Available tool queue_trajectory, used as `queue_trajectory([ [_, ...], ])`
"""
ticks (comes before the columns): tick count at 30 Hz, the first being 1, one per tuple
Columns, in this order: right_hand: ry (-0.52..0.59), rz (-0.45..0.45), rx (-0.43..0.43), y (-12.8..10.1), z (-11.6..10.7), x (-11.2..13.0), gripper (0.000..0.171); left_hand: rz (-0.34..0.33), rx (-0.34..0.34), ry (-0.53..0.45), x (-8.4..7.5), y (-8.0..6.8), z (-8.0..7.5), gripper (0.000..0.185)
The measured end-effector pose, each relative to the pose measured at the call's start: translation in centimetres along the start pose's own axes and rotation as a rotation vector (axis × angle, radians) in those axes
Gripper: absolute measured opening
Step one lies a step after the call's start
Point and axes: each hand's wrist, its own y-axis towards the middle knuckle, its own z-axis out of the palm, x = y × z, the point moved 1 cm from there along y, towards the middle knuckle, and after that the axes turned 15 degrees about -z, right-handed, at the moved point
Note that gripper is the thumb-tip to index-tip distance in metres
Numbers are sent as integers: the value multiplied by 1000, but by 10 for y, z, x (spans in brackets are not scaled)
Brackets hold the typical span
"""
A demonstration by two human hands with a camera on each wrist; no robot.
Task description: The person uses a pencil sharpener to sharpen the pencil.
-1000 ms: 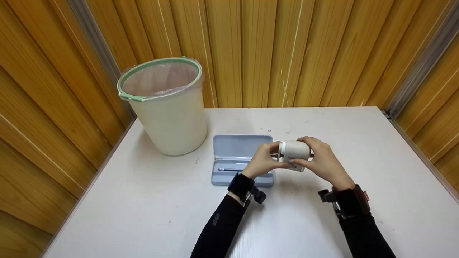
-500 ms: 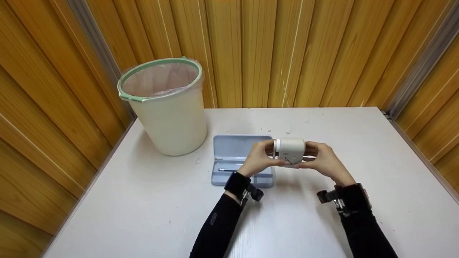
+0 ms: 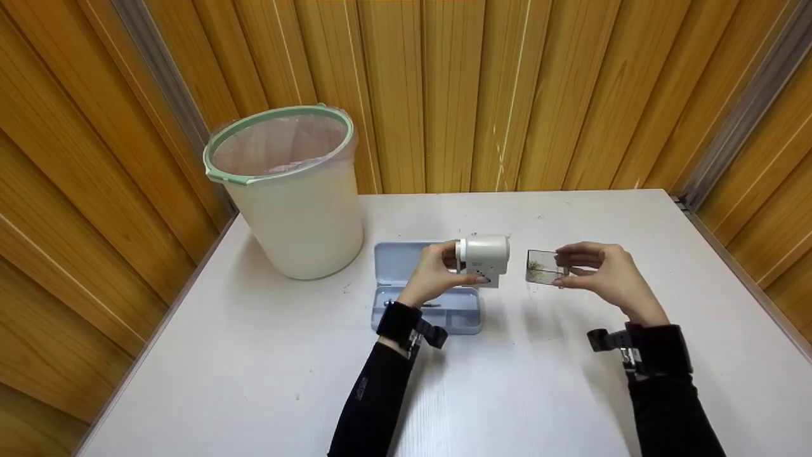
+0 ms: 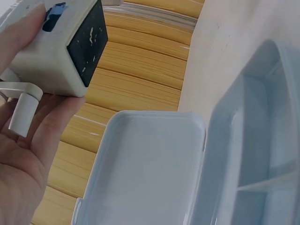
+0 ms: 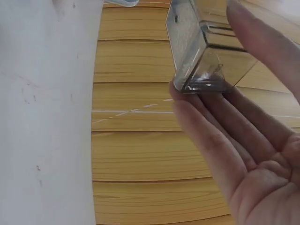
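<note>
Head view — left hand (image 3: pixel 438 274), grip curled round one white pencil sharpener (image 3: pixel 485 257) held above the table (image 3: pixel 254 355); right hand (image 3: pixel 602 273), well apart from it, grip pinched on one clear shavings drawer (image 3: pixel 542 266), dark residue visible inside. Handling note, as a judgement: keep the drawer level with its open side up so nothing spills, and keep the sharpener's open bay turned away from the table. Also counted here: one open blue pencil case (image 3: pixel 424 289) directly under the left grip, one pencil (image 3: pixel 409 304) lying in its lower half; one cream bin (image 3: pixel 288 190) with green rim and liner, well beyond and left of the left grip. Left wrist view — one sharpener (image 4: pixel 56 47), thumb and fingers clamped on its sides, the dark emptied bay facing outward, a white crank handle (image 4: pixel 21 105) resting against the palm; one case lid (image 4: pixel 145 168) just below. Right wrist view — one drawer (image 5: pixel 206 51), fingertips (image 5: pixel 197 101) under it and thumb on top, a firm pinch; a few dark specks sit in its lower corner.
</note>
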Motion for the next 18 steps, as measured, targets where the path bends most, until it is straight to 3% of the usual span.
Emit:
queue_trajectory([
  [7, -54, -44, -16, 24, -7, 36, 58, -19, 15, 22, 2, 0, 4, 56],
  [13, -101, -126, -23, 68, -4, 79, 56, -9, 54, 9, 4, 3, 13, 54],
  [18, -96, -208, -36, 110, 16, 109, 50, 6, 97, 4, 7, 4, 22, 48],
])
